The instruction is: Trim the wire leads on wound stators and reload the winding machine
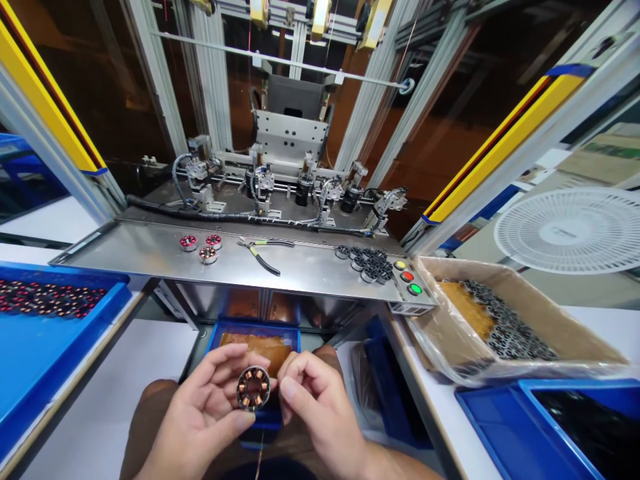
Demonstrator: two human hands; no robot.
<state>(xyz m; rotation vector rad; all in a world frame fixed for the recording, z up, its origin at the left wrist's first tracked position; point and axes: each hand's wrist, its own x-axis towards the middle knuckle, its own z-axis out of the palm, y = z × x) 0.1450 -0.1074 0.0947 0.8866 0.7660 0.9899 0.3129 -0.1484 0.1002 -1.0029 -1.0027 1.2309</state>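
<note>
A round stator with copper windings point(253, 388) is held between the thumb and fingers of my left hand point(207, 403), its open face toward the camera. Just right of it is my right hand point(320, 400), thumb and index finger pinched together; whatever may be between them is too small to tell. A thin copper wire point(260, 455) hangs below the stator. Three wound stators, one copper point(207, 254) and two with red point(189, 243), rest on the metal shelf point(150, 250). Beside them lie pliers with green and black handles point(263, 257).
Several black cores point(367, 263) sit by the buttons point(407, 275) at the shelf's right. Winding machinery point(260, 183) stands behind. A blue tray point(55, 353) is at left; a carton of cores point(560, 320), blue bin point(493, 427) and white fan point(565, 230) are at right.
</note>
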